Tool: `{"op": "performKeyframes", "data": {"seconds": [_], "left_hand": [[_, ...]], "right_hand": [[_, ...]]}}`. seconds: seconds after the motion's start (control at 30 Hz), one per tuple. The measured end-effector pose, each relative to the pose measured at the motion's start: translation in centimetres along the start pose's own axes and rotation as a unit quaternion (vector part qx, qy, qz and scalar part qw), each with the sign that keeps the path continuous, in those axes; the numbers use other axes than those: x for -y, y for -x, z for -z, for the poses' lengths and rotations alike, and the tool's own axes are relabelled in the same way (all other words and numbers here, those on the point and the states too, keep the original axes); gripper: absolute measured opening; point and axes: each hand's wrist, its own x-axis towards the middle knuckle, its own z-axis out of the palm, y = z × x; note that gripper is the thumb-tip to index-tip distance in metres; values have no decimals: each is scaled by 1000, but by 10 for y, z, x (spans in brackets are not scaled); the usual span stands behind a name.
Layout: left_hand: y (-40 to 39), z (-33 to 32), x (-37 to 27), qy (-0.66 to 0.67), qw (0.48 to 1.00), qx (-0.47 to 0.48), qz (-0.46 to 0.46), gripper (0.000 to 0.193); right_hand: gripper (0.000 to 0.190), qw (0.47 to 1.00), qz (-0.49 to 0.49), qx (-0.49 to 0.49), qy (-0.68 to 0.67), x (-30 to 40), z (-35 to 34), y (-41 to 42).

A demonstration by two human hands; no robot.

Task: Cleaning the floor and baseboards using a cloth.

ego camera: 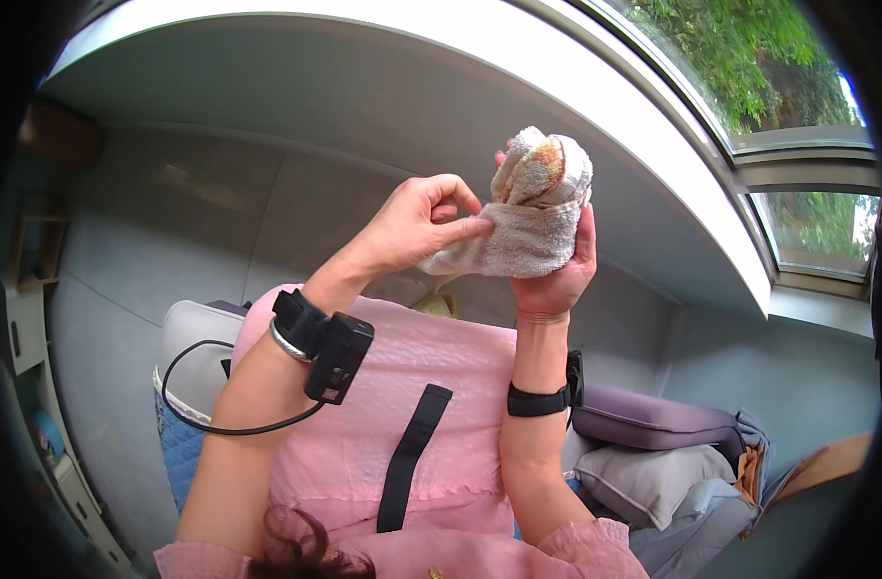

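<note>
A small white terry towel (531, 239) is folded into a bundle, with a rolled part showing an orange-brown pattern at its top. My right hand (557, 282) supports it from below and behind, the thumb along its right side and fingertips showing past its upper left. The thumb and bent forefinger of my left hand (426, 221) pinch the left edge of the cloth, near a loose corner that hangs to the lower left. The bundle is held up above my lap, in front of the wall below the window. Most of my right fingers are hidden behind the towel.
A white window sill (629, 101) curves across the top, beside a window (759, 72). Pink clothing (412, 347) covers my lap. A grey pillow (654, 481) and a purple cushion (651, 418) lie at right. A black cable (245, 432) loops from my left wrist device (340, 358).
</note>
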Motion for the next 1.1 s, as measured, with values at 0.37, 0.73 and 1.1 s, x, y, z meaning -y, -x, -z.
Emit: {"op": "performKeyframes", "data": {"seconds": [0.37, 0.73, 1.1], "left_hand": [[-1, 29, -6, 308, 940, -149, 11, 23], [1, 6, -13, 169, 981, -39, 83, 32], [-3, 11, -8, 277, 957, -90, -10, 24]], "right_hand": [[53, 990, 41, 108, -86, 12, 6, -8], [56, 977, 43, 128, -166, 21, 9, -6], [55, 969, 57, 153, -184, 23, 9, -4]]}}
